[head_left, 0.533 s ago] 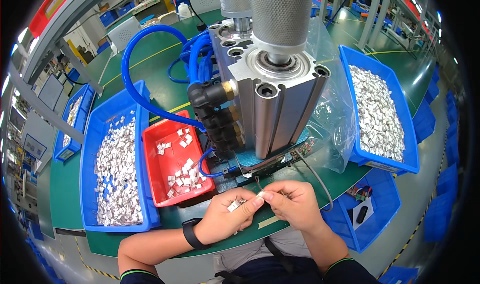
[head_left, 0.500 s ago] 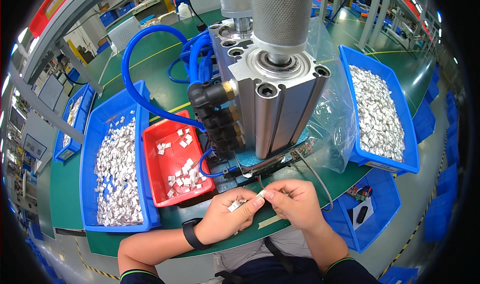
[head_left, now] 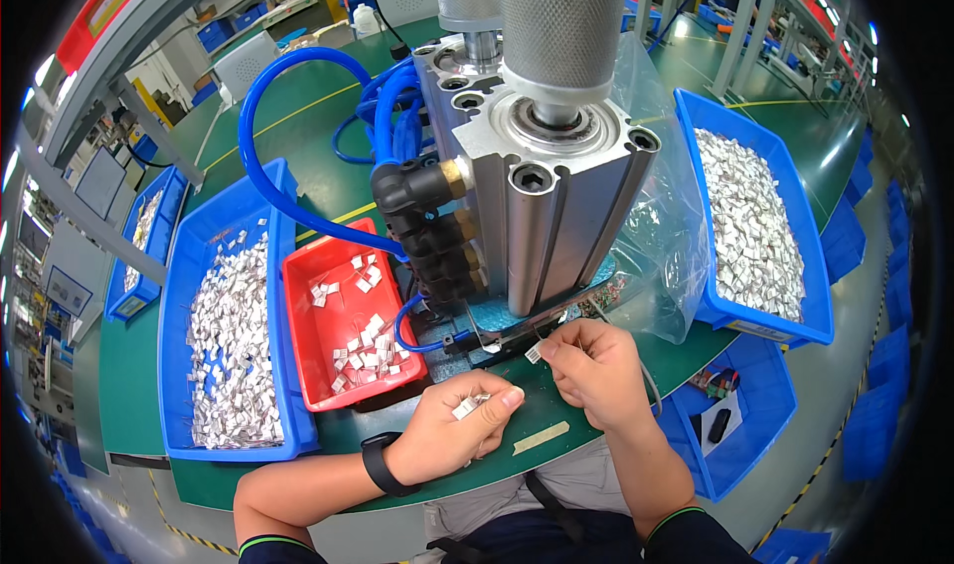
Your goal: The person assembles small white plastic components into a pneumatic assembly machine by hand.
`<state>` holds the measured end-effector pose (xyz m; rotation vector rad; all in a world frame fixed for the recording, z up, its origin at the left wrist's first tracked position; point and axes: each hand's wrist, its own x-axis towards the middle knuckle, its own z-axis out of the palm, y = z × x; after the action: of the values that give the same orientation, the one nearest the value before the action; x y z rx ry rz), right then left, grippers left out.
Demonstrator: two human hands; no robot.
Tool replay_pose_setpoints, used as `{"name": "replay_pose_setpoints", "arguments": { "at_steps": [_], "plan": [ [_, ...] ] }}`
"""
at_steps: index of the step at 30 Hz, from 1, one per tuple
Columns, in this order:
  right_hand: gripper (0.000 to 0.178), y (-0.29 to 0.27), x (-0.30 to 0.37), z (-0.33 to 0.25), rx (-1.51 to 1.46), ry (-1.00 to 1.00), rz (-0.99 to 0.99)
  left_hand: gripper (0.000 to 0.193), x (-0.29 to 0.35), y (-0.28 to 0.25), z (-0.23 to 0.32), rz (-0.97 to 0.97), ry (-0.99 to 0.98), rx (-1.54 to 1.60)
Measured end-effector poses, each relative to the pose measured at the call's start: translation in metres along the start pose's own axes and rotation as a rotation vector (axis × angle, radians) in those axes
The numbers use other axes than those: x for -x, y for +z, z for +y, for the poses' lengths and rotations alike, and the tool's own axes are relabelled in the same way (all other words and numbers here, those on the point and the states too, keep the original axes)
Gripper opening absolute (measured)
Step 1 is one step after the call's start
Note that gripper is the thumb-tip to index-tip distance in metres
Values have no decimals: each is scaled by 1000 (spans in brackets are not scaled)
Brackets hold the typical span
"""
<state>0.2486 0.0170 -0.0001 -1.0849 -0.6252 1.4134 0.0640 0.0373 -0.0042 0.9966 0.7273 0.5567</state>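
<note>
My left hand [head_left: 459,420] is closed around a few small white parts [head_left: 471,405] that show between thumb and fingers. In the thumb and fingertips of my right hand [head_left: 598,370] is pinched one small white part [head_left: 534,352], just in front of the lower edge of the metal press [head_left: 556,216]. These parts look like small white blocks with thin leads; their exact kind is too small to tell. To the left, a red bin [head_left: 316,360] holds a loose scatter of similar parts. Beside it, a long blue bin [head_left: 176,365] contains many more.
Another blue bin [head_left: 813,296] full of white parts stands right of the press, beside a clear plastic bag [head_left: 664,236]. Blue air hoses [head_left: 253,157] loop left of the press. A lower blue bin [head_left: 740,460] sits at the right table edge. Tape [head_left: 541,438] lies on the green table.
My right hand has moved apart from my left, to the right and up toward the press, carrying one white part. My left hand stays nearly in place.
</note>
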Motion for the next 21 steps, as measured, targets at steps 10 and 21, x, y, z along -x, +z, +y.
{"name": "replay_pose_setpoints", "arguments": {
  "at_steps": [10,21],
  "plan": [
    [8,-1,-2,1,-47,9,1,18,-1,-1,-1,-5,-12,3],
    [10,-4,1,6,16,-20,-41,17,-1,2,2,6,-2,-9]
  ]
}}
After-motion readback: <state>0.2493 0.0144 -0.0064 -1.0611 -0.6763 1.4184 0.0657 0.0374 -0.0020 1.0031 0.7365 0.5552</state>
